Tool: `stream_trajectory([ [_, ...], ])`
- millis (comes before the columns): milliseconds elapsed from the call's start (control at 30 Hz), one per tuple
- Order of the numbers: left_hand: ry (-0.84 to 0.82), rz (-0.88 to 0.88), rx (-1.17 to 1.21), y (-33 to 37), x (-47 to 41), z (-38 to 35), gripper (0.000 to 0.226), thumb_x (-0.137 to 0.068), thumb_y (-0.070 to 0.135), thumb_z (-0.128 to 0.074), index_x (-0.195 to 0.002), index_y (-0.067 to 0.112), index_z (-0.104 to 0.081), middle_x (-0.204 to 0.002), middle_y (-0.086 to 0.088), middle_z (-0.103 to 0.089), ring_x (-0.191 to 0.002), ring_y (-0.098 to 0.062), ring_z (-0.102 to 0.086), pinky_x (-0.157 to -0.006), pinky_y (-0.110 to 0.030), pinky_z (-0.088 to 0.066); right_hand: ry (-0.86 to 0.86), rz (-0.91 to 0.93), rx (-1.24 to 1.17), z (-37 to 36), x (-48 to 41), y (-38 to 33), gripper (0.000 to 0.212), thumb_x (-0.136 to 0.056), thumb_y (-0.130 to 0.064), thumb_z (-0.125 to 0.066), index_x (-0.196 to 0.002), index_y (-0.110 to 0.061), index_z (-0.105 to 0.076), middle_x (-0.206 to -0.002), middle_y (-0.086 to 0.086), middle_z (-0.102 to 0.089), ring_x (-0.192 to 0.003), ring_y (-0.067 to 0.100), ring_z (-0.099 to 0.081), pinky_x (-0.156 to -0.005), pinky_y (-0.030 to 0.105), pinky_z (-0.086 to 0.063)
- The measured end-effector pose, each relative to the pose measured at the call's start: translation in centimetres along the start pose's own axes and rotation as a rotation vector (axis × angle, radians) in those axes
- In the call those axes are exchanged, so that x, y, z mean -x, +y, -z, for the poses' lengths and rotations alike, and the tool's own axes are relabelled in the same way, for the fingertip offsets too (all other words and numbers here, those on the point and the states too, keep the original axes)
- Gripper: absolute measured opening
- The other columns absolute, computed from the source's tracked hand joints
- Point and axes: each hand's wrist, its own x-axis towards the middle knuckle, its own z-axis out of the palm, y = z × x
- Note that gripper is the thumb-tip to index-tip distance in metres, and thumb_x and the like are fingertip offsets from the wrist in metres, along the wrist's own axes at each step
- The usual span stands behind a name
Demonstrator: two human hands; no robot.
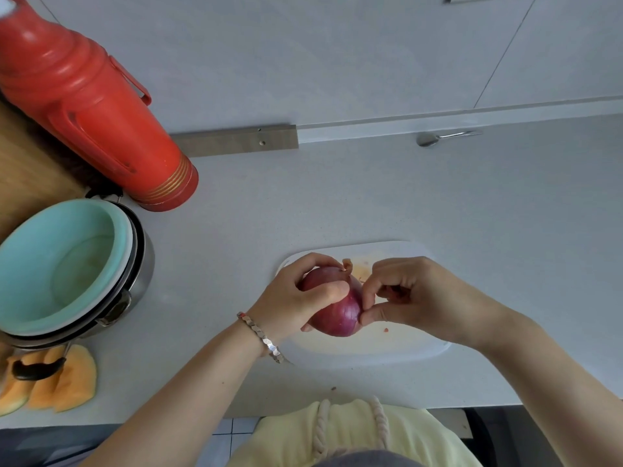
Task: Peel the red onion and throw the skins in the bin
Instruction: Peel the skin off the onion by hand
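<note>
Head view shows our right hand [414, 291] with thumb and forefinger pinched together at the right flank of the red onion [337, 311], seemingly on an edge of skin, though the fingers hide the exact hold. The onion lies directly left of that hand, touching it, its long axis running away from us, with a curled skin tag [347, 264] at the far tip. Our left hand [296, 298] cups it from the left, thumb across it. Both are over the white cutting board [387, 348] (no bin in sight), so we judge the peel should strip rightward.
</note>
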Motion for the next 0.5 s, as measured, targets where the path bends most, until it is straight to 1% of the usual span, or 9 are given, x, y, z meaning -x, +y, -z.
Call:
stream_trajectory([
  [67,-0.005,0.011,0.042,-0.06,-0.09,0.02,0.037,-0.042,0.051,-0.061,-0.077,0.039,-0.066,-0.088,0.013,-0.066,-0.066,-0.013,-0.064,-0.042,-0.023,-0.044,0.031,-0.001,-0.035,-0.14,0.11,0.08,0.013,-0.069,-0.021,-0.077,-0.068,-0.025,-0.065,-0.058,-0.014,-0.045,-0.05,0.004,-0.037,-0.051,0.011,-0.031],
  [100,-0.004,0.023,0.077,-0.1,-0.16,0.03,0.036,-0.042,0.05,-0.062,-0.075,0.039,-0.068,-0.089,0.011,-0.067,-0.066,-0.016,-0.064,-0.039,-0.022,-0.04,0.056,-0.008,-0.06,-0.21,0.14,0.13,0.011,-0.069,-0.023,-0.076,-0.068,-0.026,-0.065,-0.058,-0.013,-0.045,-0.05,0.004,-0.037,-0.049,0.015,-0.034],
  [167,-0.008,0.047,0.126,-0.15,-0.25,0.07,0.032,-0.043,0.048,-0.062,-0.073,0.041,-0.07,-0.091,0.01,-0.068,-0.068,-0.017,-0.063,-0.038,-0.021,-0.037,0.101,-0.029,-0.101,-0.27,0.19,0.19,0.012,-0.069,-0.025,-0.075,-0.067,-0.03,-0.064,-0.057,-0.011,-0.042,-0.049,0.005,-0.034,-0.044,0.024,-0.037],
  [200,-0.017,0.053,0.132,-0.16,-0.24,0.11,0.031,-0.043,0.048,-0.062,-0.073,0.041,-0.07,-0.09,0.011,-0.069,-0.068,-0.017,-0.063,-0.039,-0.021,-0.036,0.111,-0.039,-0.119,-0.27,0.2,0.21,0.016,-0.07,-0.023,-0.076,-0.067,-0.032,-0.063,-0.054,-0.011,-0.039,-0.048,0.005,-0.032,-0.042,0.025,-0.036],
  [267,-0.044,0.053,0.11,-0.17,-0.2,0.18,0.037,-0.044,0.049,-0.061,-0.078,0.037,-0.069,-0.083,0.013,-0.069,-0.065,-0.013,-0.062,-0.04,-0.021,-0.037,0.096,-0.054,-0.149,-0.21,0.2,0.2,0.02,-0.069,-0.017,-0.078,-0.07,-0.03,-0.063,-0.053,-0.01,-0.035,-0.048,0.005,-0.028,-0.042,0.025,-0.034],
  [333,-0.066,0.056,0.071,-0.28,-0.16,0.21,0.045,-0.044,0.05,-0.06,-0.085,0.032,-0.066,-0.082,0.011,-0.069,-0.062,-0.01,-0.062,-0.04,-0.02,-0.038,0.066,-0.052,-0.138,-0.13,0.15,0.14,0.021,-0.066,-0.015,-0.08,-0.07,-0.029,-0.064,-0.055,-0.008,-0.037,-0.048,0.005,-0.03,-0.044,0.024,-0.034],
  [433,-0.075,0.072,0.028,-0.38,-0.07,0.23,0.048,-0.043,0.052,-0.06,-0.087,0.031,-0.065,-0.091,0.005,-0.067,-0.066,-0.011,-0.063,-0.04,-0.019,-0.039,0.032,-0.036,-0.101,-0.13,-0.01,0.11,0.019,-0.066,-0.014,-0.08,-0.067,-0.026,-0.066,-0.056,-0.012,-0.043,-0.05,0.005,-0.035,-0.049,0.014,-0.032],
  [500,-0.084,0.082,0.017,-0.43,-0.08,0.24,0.049,-0.043,0.052,-0.06,-0.087,0.032,-0.065,-0.094,0.004,-0.065,-0.071,-0.012,-0.063,-0.04,-0.019,-0.039,0.008,-0.018,-0.065,-0.16,-0.08,0.12,0.014,-0.067,-0.014,-0.079,-0.067,-0.021,-0.067,-0.058,-0.015,-0.045,-0.05,0.003,-0.037,-0.051,0.009,-0.032],
])
